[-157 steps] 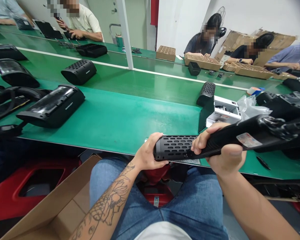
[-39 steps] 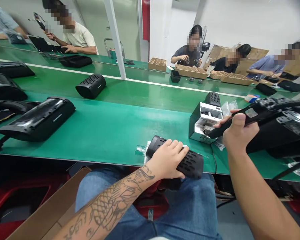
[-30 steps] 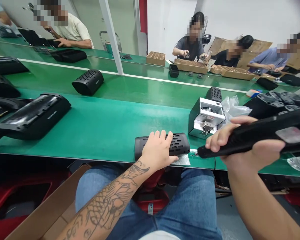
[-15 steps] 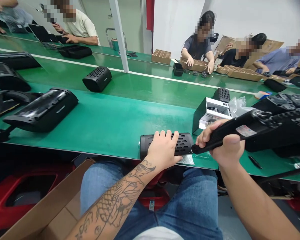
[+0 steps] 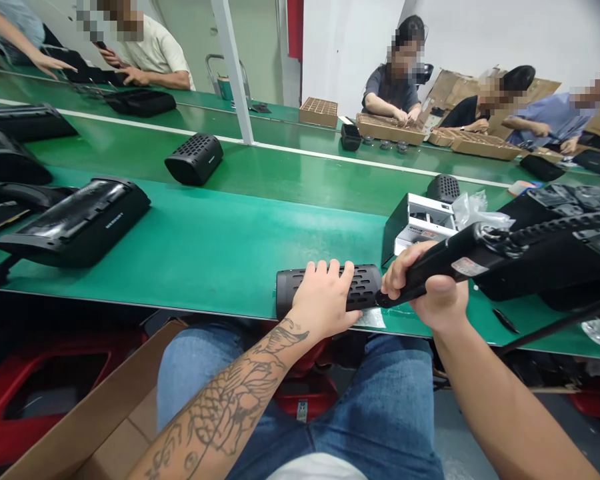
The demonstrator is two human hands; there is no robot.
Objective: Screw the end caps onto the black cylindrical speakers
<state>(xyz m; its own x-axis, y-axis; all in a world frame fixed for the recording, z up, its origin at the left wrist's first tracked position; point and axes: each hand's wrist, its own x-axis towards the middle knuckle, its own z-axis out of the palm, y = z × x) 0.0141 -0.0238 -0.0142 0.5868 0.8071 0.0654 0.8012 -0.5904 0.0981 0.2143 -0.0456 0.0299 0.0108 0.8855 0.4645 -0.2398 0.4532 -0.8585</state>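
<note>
A black perforated speaker shell point(image 5: 366, 291) lies on its side at the near edge of the green bench point(image 5: 220, 247). My left hand point(image 5: 324, 300) lies over its top with fingers curled round it, pinning it down. My right hand point(image 5: 430, 290) is wrapped round a black electric screwdriver point(image 5: 460, 263), whose tip touches the shell's right end. A cable trails from the tool to the right.
A white and green screw feeder box point(image 5: 415, 227) stands just behind the tool, with a clear plastic bag point(image 5: 473, 207) beside it. Black speaker housings point(image 5: 80, 220) lie at left; another perforated shell point(image 5: 195, 159) sits on the conveyor. Several people work across it. An open cardboard box point(image 5: 95, 413) is by my left knee.
Since a second ago my right hand has brought the screwdriver from the screw feeder down to the shell's right end. My left hand turned the shell level and keeps pressing it down.
</note>
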